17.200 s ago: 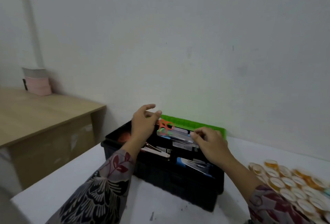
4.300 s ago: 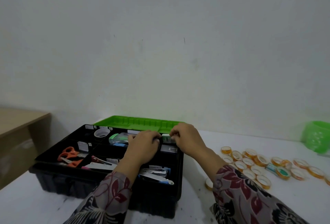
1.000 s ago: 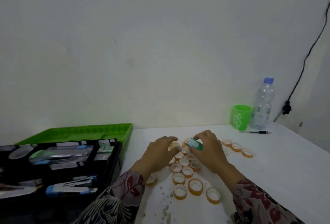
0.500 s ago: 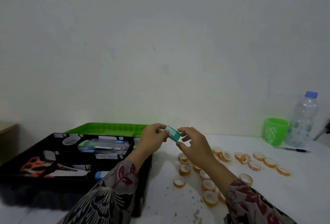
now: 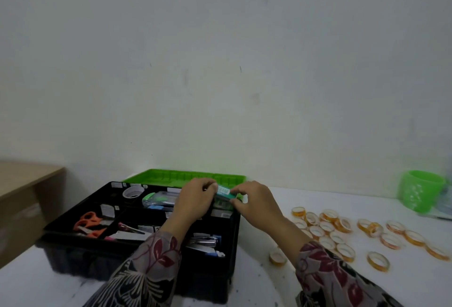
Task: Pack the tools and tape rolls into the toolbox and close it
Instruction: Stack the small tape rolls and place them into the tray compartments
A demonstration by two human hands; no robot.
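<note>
Small green box (image 5: 223,191) is pinched at both ends, left hand (image 5: 195,200) on one, right hand (image 5: 256,205) on the other, just above the back-right compartment of the open toolbox (image 5: 137,255). Judged light, stiff and a bit slick, so the end grip suits it. Tape rolls (image 5: 318,231) lie loose to the right, likely to roll, best taken by the rim. Print on the box and the white stickers (image 5: 107,209) cannot be read.

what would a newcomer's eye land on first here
Most likely the two hands close together at centre: the left hand and right hand both pinch a small green box over the back right corner of the open black toolbox. Next, the bright green lid lying open behind it, and the many orange tape rolls scattered on the white table to the right. Orange scissors lie in the toolbox's left compartment.
</note>
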